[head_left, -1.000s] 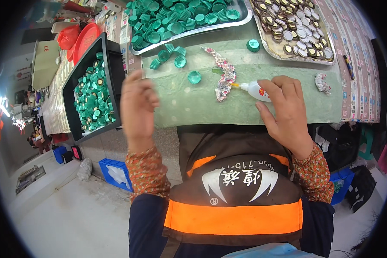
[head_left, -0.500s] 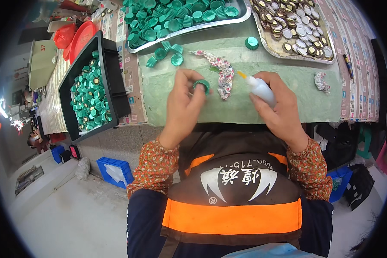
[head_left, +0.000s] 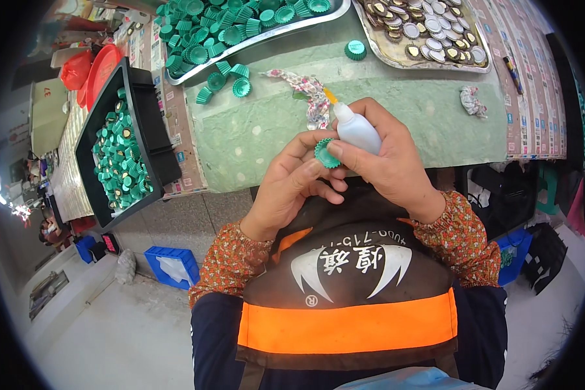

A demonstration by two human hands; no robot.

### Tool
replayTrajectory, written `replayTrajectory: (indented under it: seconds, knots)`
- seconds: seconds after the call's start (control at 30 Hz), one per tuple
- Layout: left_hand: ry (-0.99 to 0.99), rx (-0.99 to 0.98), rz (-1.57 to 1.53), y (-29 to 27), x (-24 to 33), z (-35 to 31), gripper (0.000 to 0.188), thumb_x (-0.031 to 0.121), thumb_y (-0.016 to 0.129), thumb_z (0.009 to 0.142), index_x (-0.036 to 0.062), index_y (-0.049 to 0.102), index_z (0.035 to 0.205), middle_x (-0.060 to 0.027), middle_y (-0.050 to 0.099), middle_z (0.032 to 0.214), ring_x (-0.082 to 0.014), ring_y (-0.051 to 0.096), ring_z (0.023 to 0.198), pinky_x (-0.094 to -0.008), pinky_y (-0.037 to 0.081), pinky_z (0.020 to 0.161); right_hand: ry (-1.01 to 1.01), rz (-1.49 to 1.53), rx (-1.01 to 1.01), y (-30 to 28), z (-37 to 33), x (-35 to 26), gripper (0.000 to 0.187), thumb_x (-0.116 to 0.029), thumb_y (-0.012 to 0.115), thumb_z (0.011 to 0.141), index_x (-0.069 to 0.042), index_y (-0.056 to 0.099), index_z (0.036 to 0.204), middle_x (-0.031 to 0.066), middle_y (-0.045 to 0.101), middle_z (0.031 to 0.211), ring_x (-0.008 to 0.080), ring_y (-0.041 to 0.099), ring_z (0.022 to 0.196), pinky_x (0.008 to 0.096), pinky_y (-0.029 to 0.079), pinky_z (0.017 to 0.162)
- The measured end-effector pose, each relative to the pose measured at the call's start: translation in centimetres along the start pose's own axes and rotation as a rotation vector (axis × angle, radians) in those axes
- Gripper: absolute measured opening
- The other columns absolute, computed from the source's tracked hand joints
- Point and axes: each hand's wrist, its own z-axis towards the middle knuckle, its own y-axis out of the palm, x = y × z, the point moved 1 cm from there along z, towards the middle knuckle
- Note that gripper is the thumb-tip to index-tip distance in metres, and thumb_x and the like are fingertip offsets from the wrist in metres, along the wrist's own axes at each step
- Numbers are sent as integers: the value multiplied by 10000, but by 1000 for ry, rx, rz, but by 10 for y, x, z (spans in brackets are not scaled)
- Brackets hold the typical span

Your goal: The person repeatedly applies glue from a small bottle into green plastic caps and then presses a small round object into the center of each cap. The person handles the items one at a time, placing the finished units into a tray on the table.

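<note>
My left hand [head_left: 283, 182] pinches a green fluted bottle cap [head_left: 323, 154], its hollow side facing up. My right hand [head_left: 396, 162] is wrapped round a white squeeze bottle [head_left: 359, 133] with a yellow nozzle that points up and to the left. The right thumb touches the cap's edge, so both hands meet close to the table's near edge. Just beyond them a crumpled floral cloth [head_left: 317, 107] lies on the green work surface [head_left: 240, 146]. Several loose green caps [head_left: 240, 87] rest to the left of the cloth.
A metal tray [head_left: 266, 42] heaped with green caps is at the back. Beside it, another tray [head_left: 429, 67] holds round discs. A black bin [head_left: 155, 133] of caps stands left. A lone cap [head_left: 355, 50], a cloth scrap [head_left: 472, 102] and a pen [head_left: 513, 75] lie about.
My two hands have come together, the left moving right and the right moving left. The right thumb has come onto the cap. The whole view has shifted slightly.
</note>
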Motion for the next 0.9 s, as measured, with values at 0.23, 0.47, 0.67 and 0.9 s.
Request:
replayTrajectory:
  seconds: [0.23,0.47,0.67,0.9]
  knots:
    - [82,21,-193,-15,-4,-4,541,335,603,1043,44,393,1449,-157,621,1132,-246,697,989,-386,648,801,-304,-433,-18,-24,-17,-10,449,-86,703,922,1,554,1337,129,687,1099,197,689,982,326,538,846]
    - [105,29,-216,-15,-6,-8,493,188,642,1013,136,411,1446,-153,609,1219,-220,652,1104,-407,592,952,-424,-536,-85,-20,-34,-14,413,-67,788,834,1,611,1201,163,690,1058,257,713,847,332,547,735]
    - [77,18,-226,-18,-7,-8,516,105,658,985,144,419,1440,-205,584,1329,-221,675,1097,-408,591,960,-545,-548,-50,-14,-34,-10,352,-141,833,800,-44,649,1084,107,695,826,298,705,688,358,539,601]
    - [59,5,-217,-20,-12,-8,522,97,675,970,154,427,1426,-224,572,1375,-249,681,1124,-393,595,954,-604,-544,-42,-12,-34,-8,300,-124,817,816,-47,660,1060,104,708,846,298,709,695,365,546,604]
